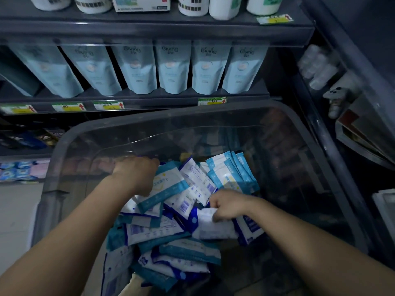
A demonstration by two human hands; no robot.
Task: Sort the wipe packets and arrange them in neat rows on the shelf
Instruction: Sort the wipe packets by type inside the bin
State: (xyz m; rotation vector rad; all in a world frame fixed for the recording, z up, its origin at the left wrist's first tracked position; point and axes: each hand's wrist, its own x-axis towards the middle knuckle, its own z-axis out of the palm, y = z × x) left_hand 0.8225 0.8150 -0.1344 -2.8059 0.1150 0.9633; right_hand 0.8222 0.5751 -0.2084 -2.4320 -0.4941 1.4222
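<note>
Sorting in the clear plastic bin [149, 120], lower centre: right hand [228, 205] pinches a white-and-blue wipe packet [215, 228], left hand [136, 174] grip unclear; lifting out likely comes next.

Held packet [215, 228]: white with a dark-blue edge, lying flat, pinched by the right hand [229, 205].
Teal-banded packet [164, 189]: tilted, touching the left hand [136, 174].
Upright bundle [233, 171]: light-blue packets on edge, just beyond the right hand.
Pile [171, 248]: jumbled, beneath both hands.
</note>
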